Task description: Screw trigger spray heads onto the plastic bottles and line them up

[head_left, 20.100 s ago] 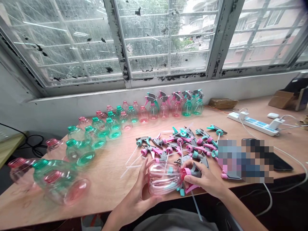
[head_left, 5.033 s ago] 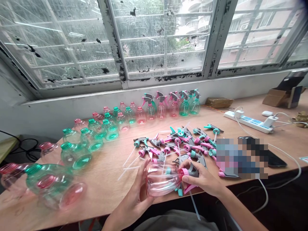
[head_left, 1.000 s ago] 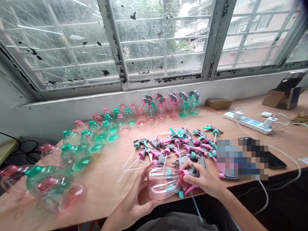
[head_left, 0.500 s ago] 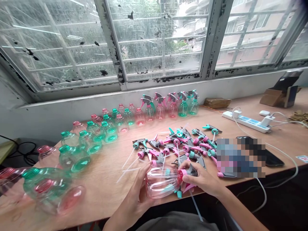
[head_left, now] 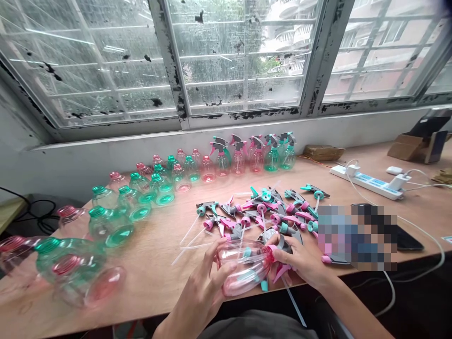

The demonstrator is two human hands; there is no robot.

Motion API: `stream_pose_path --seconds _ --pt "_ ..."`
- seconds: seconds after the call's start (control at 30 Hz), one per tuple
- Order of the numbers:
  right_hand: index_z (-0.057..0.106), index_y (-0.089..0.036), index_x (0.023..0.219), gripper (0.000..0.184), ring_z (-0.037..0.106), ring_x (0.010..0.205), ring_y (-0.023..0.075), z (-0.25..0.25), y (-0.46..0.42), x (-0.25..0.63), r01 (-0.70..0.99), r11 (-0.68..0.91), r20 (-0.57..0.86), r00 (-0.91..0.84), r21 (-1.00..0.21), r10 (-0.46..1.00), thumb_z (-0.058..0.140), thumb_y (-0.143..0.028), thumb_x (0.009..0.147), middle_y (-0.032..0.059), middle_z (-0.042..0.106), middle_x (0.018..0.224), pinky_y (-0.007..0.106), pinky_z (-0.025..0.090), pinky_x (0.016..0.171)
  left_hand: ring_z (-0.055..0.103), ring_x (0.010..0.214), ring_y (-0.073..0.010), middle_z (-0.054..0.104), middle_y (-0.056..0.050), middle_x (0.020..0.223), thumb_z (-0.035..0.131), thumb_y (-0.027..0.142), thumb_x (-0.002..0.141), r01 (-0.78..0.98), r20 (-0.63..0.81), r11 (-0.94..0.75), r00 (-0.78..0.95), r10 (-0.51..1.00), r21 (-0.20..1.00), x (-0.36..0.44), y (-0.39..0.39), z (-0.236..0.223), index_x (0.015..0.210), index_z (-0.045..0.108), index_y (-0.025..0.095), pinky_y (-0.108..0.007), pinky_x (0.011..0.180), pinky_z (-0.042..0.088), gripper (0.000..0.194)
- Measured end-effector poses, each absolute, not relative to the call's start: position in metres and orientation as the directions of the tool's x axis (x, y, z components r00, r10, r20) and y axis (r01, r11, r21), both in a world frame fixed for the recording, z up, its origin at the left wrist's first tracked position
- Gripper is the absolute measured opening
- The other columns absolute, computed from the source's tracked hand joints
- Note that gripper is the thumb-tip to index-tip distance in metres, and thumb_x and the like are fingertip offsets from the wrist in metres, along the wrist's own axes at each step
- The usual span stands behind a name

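Note:
I hold a clear pink plastic bottle (head_left: 243,268) on its side at the table's near edge. My left hand (head_left: 206,287) wraps round the bottle's base end. My right hand (head_left: 300,261) grips the grey and pink trigger sprayer head (head_left: 282,252) at the bottle's pink neck, fingers closed round it. The sprayer's clear dip tube lies inside the bottle. A loose clear tube (head_left: 293,303) hangs below my right hand.
A pile of loose pink, teal and grey sprayer heads (head_left: 268,212) lies just beyond my hands. Capless pink and green bottles (head_left: 141,197) curve off to the left. Several finished spray bottles (head_left: 257,155) stand by the window wall. A power strip (head_left: 367,181) and phone (head_left: 406,240) lie right.
The bottle has tilted, its base end dropping toward me, and my left hand has shifted further round the base. My right hand keeps its hold on the sprayer head.

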State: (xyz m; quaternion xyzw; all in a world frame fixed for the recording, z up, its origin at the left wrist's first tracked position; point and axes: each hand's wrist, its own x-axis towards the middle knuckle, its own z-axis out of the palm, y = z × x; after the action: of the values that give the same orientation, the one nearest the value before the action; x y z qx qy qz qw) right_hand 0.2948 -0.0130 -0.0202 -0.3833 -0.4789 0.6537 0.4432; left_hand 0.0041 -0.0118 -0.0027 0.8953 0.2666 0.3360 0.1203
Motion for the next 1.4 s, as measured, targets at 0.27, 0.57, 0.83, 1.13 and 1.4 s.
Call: stream_pose_path --seconds 0.27,0.57,0.83,1.13,1.4 --pt "0.057 -0.02 0.096 0.041 0.076 0.057 0.0234 -0.022 -0.012 0.29 -0.169 -0.101 -0.055 -0.256 -0.98 0.965 0.077 -0.054 0.086 0.0022 0.076 0.068 0.023 0.051 0.038 0.038 0.148 -0.034 0.021 -0.017 0.167 0.058 0.005 0.095 0.497 0.467 -0.793 0.64 0.61 0.353 0.007 -0.002 -0.005 0.15 0.026 0.03 -0.048 0.111 0.049 0.067" --pt "0.073 -0.02 0.11 0.085 0.073 0.072 0.0282 -0.027 -0.022 0.299 -0.185 0.106 0.169 -0.372 -0.977 0.913 0.043 -0.093 0.078 0.013 0.078 0.092 0.038 0.058 0.062 0.051 0.137 -0.0323 0.048 -0.01 0.15 0.072 0.006 0.086 0.579 0.76 -0.784 0.399 0.513 0.225 -0.006 0.005 0.001 0.151 0.029 0.038 -0.058 0.116 0.039 0.084" --pt "0.07 -0.017 0.112 0.061 0.077 0.075 0.0254 -0.028 -0.018 0.294 -0.322 0.1 0.238 -0.423 -0.941 0.874 0.052 -0.072 0.094 0.0147 0.079 0.098 0.031 0.056 0.059 0.054 0.133 -0.034 0.055 -0.013 0.133 0.084 0.033 0.077 0.459 0.79 -0.686 -0.058 0.611 0.564 -0.022 0.044 0.064 0.129 0.043 0.024 -0.056 0.115 0.043 0.067" --pt "0.071 -0.017 0.109 0.045 0.074 0.073 0.0196 -0.027 -0.019 0.293 -0.236 0.07 0.167 -0.418 -0.969 0.893 0.053 -0.057 0.102 0.0113 0.078 0.093 0.027 0.051 0.062 0.053 0.132 -0.0337 0.057 -0.015 0.138 0.084 0.036 0.08 0.73 0.661 -0.455 0.005 0.75 0.51 0.007 0.182 0.093 0.135 0.053 0.016 -0.048 0.115 0.041 0.066" --pt "0.072 -0.017 0.11 0.043 0.073 0.073 0.0198 -0.03 -0.018 0.292 -0.239 0.044 0.146 -0.424 -0.97 0.894 0.053 -0.054 0.103 0.0109 0.079 0.092 0.03 0.053 0.066 0.069 0.108 -0.0259 0.066 -0.01 0.129 0.065 0.031 0.1 0.784 0.391 -0.299 0.079 0.917 0.543 0.036 0.253 0.043 0.129 0.061 0.017 -0.047 0.09 0.059 0.033"
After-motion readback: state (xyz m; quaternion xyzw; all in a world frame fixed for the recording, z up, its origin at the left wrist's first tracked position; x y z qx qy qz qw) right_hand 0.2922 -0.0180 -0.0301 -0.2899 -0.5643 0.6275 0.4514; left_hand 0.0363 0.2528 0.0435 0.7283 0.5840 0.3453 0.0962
